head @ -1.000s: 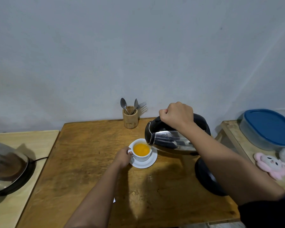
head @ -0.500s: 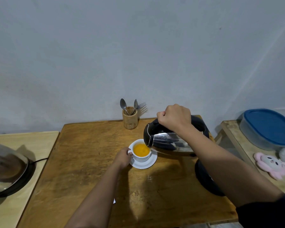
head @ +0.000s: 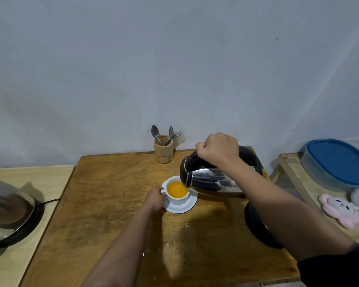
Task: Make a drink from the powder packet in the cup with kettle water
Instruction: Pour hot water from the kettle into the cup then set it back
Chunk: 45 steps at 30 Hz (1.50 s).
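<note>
A white cup (head: 178,198) with orange liquid stands on a white saucer (head: 187,206) in the middle of the wooden table (head: 104,199). My left hand (head: 155,198) grips the cup's handle on its left side. My right hand (head: 218,150) is closed round the black handle of a steel kettle (head: 211,180), which is tipped left with its spout over the cup's rim. The kettle's black base (head: 257,226) sits on the table to the right, partly behind my right forearm. A white corner (head: 143,254) peeks from under my left forearm; I cannot tell what it is.
A wooden holder with spoons and a fork (head: 163,148) stands at the table's back edge by the wall. On the left table sits a steel lid on a black cooker (head: 10,216) with a cord. The right shelf holds a blue-lidded container (head: 336,164) and a pink plush toy (head: 340,210).
The kettle has shifted slightly left and tipped a bit further over the cup. My left hand has stayed on the cup's handle.
</note>
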### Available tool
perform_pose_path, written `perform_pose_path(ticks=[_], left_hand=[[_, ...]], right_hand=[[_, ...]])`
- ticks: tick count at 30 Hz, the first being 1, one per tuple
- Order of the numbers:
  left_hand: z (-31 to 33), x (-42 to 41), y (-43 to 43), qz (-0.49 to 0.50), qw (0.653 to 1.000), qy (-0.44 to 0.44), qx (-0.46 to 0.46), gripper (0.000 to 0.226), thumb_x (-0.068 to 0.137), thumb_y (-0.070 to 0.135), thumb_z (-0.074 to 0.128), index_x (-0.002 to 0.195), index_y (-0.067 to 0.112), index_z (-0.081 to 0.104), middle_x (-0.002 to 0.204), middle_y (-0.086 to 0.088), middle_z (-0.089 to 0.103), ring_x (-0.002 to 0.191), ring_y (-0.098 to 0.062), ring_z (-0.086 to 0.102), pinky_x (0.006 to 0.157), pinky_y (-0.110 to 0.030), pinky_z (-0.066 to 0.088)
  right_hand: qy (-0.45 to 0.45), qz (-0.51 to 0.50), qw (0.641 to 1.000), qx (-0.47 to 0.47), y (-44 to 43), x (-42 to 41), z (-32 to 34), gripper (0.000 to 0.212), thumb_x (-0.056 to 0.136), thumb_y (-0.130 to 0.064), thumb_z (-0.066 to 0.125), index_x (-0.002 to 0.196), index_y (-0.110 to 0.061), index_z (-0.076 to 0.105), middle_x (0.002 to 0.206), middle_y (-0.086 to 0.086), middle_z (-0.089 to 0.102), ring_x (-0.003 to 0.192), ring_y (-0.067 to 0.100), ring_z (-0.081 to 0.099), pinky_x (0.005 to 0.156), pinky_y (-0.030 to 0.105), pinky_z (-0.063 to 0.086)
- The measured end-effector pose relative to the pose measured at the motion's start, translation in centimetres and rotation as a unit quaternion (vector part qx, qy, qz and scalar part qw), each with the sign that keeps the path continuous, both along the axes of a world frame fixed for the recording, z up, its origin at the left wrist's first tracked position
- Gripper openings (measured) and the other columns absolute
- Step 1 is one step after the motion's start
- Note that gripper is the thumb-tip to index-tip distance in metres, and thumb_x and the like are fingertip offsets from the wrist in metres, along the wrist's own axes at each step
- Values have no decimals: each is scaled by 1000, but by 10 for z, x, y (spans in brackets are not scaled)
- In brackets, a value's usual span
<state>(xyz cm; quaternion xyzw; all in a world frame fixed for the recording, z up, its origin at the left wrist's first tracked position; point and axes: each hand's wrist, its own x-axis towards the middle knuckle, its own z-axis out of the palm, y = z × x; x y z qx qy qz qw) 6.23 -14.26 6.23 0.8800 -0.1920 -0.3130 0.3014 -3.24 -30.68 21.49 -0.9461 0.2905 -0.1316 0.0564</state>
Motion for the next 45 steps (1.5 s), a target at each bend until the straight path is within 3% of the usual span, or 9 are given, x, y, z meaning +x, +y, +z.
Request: perform_pose_path(ticks=[10, 15, 25, 32, 38, 42, 45], left_hand=[[-1, -2, -1, 3, 1000, -8, 1, 30, 96, 13, 41, 121, 0, 52, 122, -21, 58, 111, -34, 54, 91, -40, 45], [-6, 0, -1, 4, 1000, -10, -9, 28, 96, 14, 41, 118, 2, 54, 120, -21, 59, 90, -22, 49, 76, -31, 40], [-10, 0, -2, 8, 1000, -13, -17, 27, 95, 10, 41, 117, 2, 54, 119, -20, 60, 91, -23, 49, 76, -30, 39], [-18, -3, -5, 28, 999, -28, -11, 26, 95, 11, 40, 116, 3, 53, 120, -21, 59, 89, -22, 49, 75, -32, 40], [-22, -4, -9, 48, 998, -50, 3, 25, 93, 10, 42, 113, 2, 56, 118, -21, 60, 102, -33, 57, 75, -34, 41], [-30, -5, -7, 44, 996, -72, -8, 24, 93, 10, 43, 109, -1, 57, 115, -24, 60, 100, -35, 57, 73, -35, 40], [-35, -6, -7, 52, 994, -97, -24, 23, 93, 9, 42, 104, -4, 58, 109, -26, 61, 96, -37, 58, 71, -37, 42]], right_hand=[[4, 17, 1000, 1, 1, 0, 1, 42, 86, -31, 42, 47, -16, 36, 49, -1, 36, 45, 14, 33, 47, 23, 24], [2, 21, 1000, 2, 2, -1, 0, 42, 86, -31, 42, 47, -16, 35, 49, 0, 36, 45, 14, 33, 47, 22, 24], [-23, 8, 1000, 15, -4, -6, -3, 44, 84, -29, 43, 44, -14, 34, 46, 0, 34, 43, 16, 31, 46, 22, 24], [-81, -53, 993, 67, -18, -21, -6, 45, 82, -27, 46, 43, -12, 31, 43, -1, 27, 42, 18, 27, 46, 23, 21], [-156, -152, 961, 168, -37, -48, -13, 44, 81, -27, 44, 42, -11, 30, 42, 0, 29, 42, 19, 27, 46, 26, 23], [-204, -250, 918, 230, -54, -75, -17, 42, 84, -31, 43, 50, -7, 44, 49, 4, 39, 51, 27, 38, 51, 32, 30], [-250, -290, 887, 259, -69, -100, -25, 44, 86, -32, 42, 49, -7, 45, 55, 6, 46, 62, 30, 47, 60, 33, 35]])
